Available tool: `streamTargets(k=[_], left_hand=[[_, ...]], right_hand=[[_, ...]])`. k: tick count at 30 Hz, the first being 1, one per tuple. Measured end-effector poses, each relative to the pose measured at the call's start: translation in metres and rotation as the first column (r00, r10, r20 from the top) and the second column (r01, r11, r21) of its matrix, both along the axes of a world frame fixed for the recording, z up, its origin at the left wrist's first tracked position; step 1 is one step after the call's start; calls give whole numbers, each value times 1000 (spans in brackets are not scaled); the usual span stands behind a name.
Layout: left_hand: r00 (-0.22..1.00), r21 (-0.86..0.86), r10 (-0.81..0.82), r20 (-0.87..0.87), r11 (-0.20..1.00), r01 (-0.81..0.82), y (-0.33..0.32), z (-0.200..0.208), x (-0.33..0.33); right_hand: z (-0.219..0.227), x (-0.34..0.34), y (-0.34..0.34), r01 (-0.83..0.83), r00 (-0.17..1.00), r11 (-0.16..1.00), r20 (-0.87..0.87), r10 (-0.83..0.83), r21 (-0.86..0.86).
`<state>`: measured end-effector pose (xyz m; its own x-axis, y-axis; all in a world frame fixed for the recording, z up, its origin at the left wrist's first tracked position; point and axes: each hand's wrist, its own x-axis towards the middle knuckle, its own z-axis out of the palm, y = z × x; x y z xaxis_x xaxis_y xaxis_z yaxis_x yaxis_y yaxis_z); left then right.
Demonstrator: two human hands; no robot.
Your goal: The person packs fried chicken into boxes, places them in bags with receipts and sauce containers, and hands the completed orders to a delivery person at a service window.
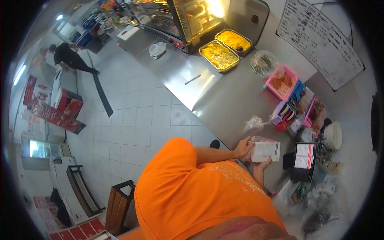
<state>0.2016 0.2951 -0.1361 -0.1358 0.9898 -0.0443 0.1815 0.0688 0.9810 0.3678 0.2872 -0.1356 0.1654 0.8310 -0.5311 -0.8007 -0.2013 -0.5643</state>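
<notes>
Close to my body, over the edge of the steel counter, both my hands hold a small package with a white printed face (265, 149). Part of it looks like clear plastic, and its contents cannot be made out. My left hand (243, 147) grips its left side, with the fingers partly hidden behind it. My right hand (261, 165) holds the lower edge, with the thumb on the white face. Just right of the package stands a black tablet-like screen (305, 157). A small clear plastic bag (254, 123) lies beyond the left hand.
On the steel counter (228, 98) are two foil trays of yellow food (219, 55), a lit display warmer (192, 24), a pen (193, 79) and a pink basket (283, 82). Plastic bags (320, 196) crowd the right. A person in dark clothes (72, 56) stands far left.
</notes>
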Motion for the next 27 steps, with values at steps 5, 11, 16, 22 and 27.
streamTargets(k=[5, 11, 16, 22, 27], left_hand=[[962, -252, -104, 252, 953, 169, 1, 99, 3], [997, -145, -56, 50, 987, 63, -30, 44, 31], [972, -400, -67, 227, 903, 156, -50, 50, 28], [937, -169, -91, 337, 973, 156, -56, 54, 40], [928, -219, -16, 371, 970, 104, -59, 47, 39]], right_hand=[[-50, 62, 2, -147, 987, 981, 45, 154, -130], [-41, 155, 44, 1, 580, 990, 807, 112, -138], [-28, 191, 56, -455, 678, 733, 337, 653, -505], [-13, 205, 67, -605, 640, 764, 434, 635, -226], [47, 168, 57, -500, 564, 783, 547, 619, -370]])
